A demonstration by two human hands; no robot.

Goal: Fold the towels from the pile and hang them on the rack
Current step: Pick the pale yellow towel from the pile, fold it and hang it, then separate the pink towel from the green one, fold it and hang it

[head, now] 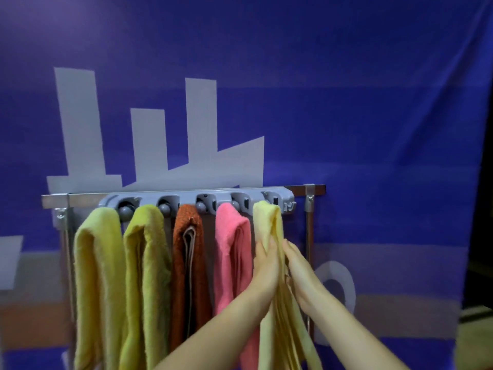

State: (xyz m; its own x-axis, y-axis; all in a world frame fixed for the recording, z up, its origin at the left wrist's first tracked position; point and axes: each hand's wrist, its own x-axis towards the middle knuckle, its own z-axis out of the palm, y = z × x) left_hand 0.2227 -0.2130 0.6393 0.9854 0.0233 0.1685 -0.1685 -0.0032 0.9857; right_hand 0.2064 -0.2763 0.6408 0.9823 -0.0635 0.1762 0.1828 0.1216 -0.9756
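Both forearms reach up from the bottom edge, the left hand and right hand flattened palm to palm against the pale yellow towel, pressing it between them, seemingly to smooth its fold. It hangs from the rightmost of five grey holders on the rack. Five towels hang in all (two yellow, one rust, one pink, this pale one); no pile shows.
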